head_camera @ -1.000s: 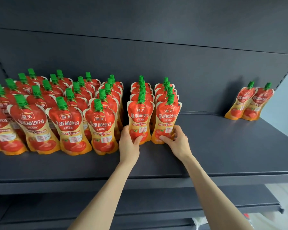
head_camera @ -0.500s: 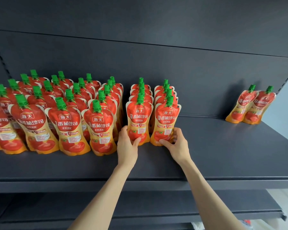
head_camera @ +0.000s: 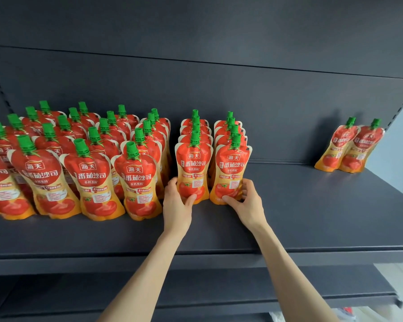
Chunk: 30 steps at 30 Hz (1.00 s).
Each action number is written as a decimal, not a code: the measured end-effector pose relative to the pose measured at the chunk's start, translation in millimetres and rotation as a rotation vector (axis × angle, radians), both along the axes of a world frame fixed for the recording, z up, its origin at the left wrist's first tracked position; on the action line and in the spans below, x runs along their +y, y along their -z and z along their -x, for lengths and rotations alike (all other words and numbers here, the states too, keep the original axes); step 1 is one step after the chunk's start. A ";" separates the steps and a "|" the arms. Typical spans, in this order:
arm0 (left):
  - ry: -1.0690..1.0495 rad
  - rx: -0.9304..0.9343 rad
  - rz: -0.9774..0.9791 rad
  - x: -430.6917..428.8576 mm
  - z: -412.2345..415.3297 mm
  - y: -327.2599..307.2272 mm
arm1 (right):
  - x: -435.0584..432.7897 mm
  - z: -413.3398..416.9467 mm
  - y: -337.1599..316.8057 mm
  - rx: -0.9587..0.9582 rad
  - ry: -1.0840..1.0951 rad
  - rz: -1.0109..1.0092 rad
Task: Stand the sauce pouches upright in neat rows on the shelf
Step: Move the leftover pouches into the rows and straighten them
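Note:
Red and orange tomato sauce pouches with green caps stand in rows on the dark shelf [head_camera: 312, 219]. My left hand [head_camera: 176, 205] grips the base of the front pouch [head_camera: 193, 166] of one straight row, thumb on its front. My right hand [head_camera: 249, 201] grips the base of the front pouch [head_camera: 233, 168] of the row to its right. Behind each front pouch stand several more. A larger block of pouches [head_camera: 79, 163] fills the shelf's left side, less evenly lined up. Two pouches [head_camera: 351, 147] lean against the back panel at the far right.
The shelf's back panel [head_camera: 265, 112] rises behind the rows. Bare shelf surface lies between the held rows and the two leaning pouches. A lower shelf [head_camera: 219, 291] sits beneath the front edge. A pale wall [head_camera: 397, 154] borders the right end.
Both hands stay at the bases of the two front pouches, which have shifted slightly left toward the large block. The view has tilted a little.

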<state>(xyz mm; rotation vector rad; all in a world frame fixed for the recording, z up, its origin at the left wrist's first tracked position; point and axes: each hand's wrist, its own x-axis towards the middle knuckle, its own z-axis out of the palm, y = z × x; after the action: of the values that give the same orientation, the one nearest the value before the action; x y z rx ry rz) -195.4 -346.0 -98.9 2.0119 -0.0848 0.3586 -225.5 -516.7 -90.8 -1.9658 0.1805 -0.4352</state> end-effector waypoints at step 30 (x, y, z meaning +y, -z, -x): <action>0.000 0.021 0.001 1.5 -0.4 -1.3 | 5.2 4.2 -7.3 0.040 0.041 0.017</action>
<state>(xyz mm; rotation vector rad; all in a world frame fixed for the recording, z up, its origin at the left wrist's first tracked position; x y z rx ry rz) -195.1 -344.4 -97.6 2.0143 -0.0714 0.3375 -229.7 -511.6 -83.4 -1.9915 0.2443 -0.4256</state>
